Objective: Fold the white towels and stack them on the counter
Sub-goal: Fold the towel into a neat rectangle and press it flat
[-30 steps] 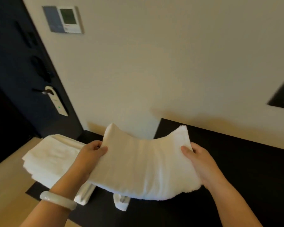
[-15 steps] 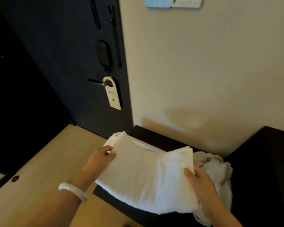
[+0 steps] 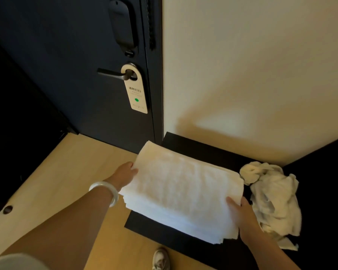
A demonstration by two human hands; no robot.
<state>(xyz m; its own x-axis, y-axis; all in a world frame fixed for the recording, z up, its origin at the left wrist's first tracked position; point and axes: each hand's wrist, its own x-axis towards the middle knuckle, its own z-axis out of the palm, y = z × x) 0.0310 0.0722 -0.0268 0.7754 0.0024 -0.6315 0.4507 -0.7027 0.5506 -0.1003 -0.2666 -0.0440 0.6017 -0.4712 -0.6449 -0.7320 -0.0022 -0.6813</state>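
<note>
Head view: we hold the stack of folded white terry towels [image 3: 180, 191] on the black counter [image 3: 203, 151].
Our left hand [image 3: 125, 174] pinches its 9 o'clock edge, our right hand [image 3: 242, 213] its 4 o'clock corner.

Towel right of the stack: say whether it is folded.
Unfolded. The towel lies crumpled in a loose heap on the counter beside the stack.

A black counter [image 3: 203, 151] carries a stack of folded white towels [image 3: 180, 191], a crumpled towel [image 3: 273, 195] just beside it
</note>
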